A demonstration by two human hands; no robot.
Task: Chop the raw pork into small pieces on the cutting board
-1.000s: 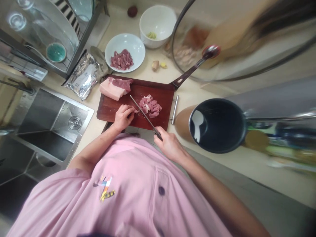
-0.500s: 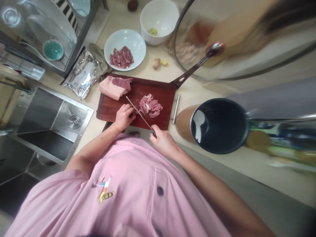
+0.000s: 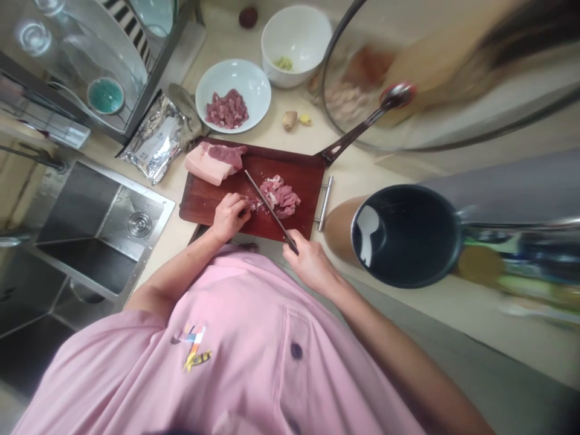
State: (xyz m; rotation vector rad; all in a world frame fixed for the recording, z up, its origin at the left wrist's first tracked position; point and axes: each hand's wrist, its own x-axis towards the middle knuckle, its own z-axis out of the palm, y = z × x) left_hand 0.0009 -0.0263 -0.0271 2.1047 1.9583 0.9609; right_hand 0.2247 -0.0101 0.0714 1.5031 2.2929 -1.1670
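My right hand (image 3: pixel 310 261) is closed round the dark handle of a knife (image 3: pixel 270 208), whose blade slants up and left over the cutting board (image 3: pixel 211 202). On the blade's left side, my left hand (image 3: pixel 230 216) has its fingers curled down on a small piece of meat (image 3: pixel 248 205), mostly hidden beneath them. Cut meat pieces (image 3: pixel 281 196) lie in a heap just right of the blade. A larger slab of pork (image 3: pixel 214 163) with a pale fat side rests at the board's far left corner.
Beyond the board stand a plate of cut meat (image 3: pixel 254 81) and a white bowl (image 3: pixel 296 39). Ginger (image 3: pixel 289 121) lies nearby. A spoon (image 3: pixel 357 130) reaches the board's far right corner. To the right is a dark pot (image 3: pixel 408 235); to the left, a sink (image 3: pixel 113 223).
The knife and my right hand have shifted slightly to the right, away from my left hand. Small meat bits now show between the fingers and the blade. The whole view has shifted a little.
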